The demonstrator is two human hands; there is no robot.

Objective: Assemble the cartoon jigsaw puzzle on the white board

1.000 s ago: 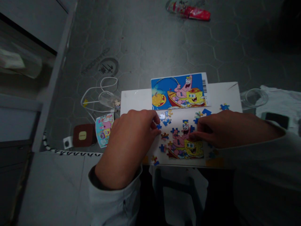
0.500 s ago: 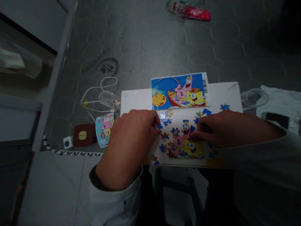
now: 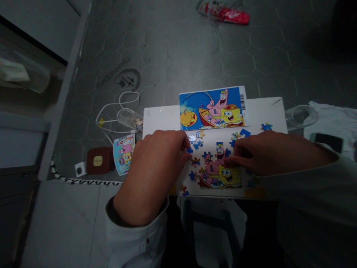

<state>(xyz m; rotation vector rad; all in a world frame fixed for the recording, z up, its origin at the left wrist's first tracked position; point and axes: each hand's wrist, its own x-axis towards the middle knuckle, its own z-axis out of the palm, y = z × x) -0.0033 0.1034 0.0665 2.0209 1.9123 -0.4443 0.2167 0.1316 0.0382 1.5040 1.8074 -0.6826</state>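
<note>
A partly joined jigsaw puzzle [image 3: 213, 171] lies near the front of the white table [image 3: 160, 117], showing a pink starfish and a yellow sponge figure. My left hand [image 3: 160, 167] is left of it, thumb and fingers curled toward each other at a small blue jigsaw piece [image 3: 190, 150]. From the right, my right hand [image 3: 259, 152] reaches over the puzzle's edge. Its thumb tip touches the puzzle by the starfish; the fingers are curled and hide what is between them. Loose pieces [image 3: 193, 175] lie on both sides, some partly under the right hand.
Behind the puzzle lies a picture card [image 3: 212, 108] with the same figures. A smaller picture sheet [image 3: 122, 154], a brown box [image 3: 99, 160] and a white cable [image 3: 107, 104] are at left. At right are a clear cup [image 3: 304, 115] and a dark phone-like object [image 3: 327, 142].
</note>
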